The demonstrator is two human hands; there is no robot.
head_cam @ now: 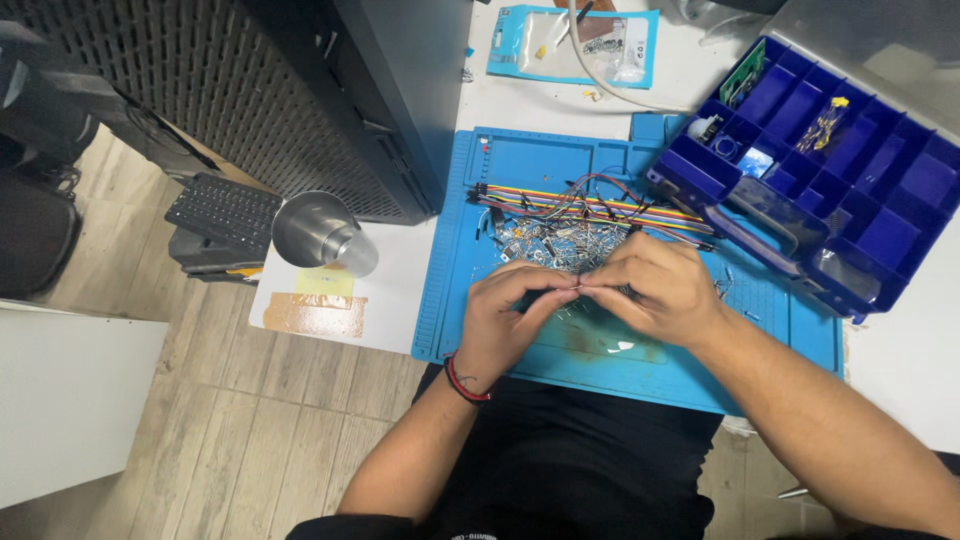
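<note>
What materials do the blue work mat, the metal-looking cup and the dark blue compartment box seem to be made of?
Blue work mat: probably silicone or soft rubber; matte, with moulded ridges and recesses.
Cup: likely stainless steel; grey, with a smooth brushed sheen and soft reflections.
Compartment box: looks like hard plastic; glossy dark blue with thin moulded dividers.

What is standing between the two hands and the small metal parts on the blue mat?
Nothing visible. The left hand and right hand meet fingertip to fingertip directly over the small metal parts on the blue mat; any pinched piece is hidden.
</note>
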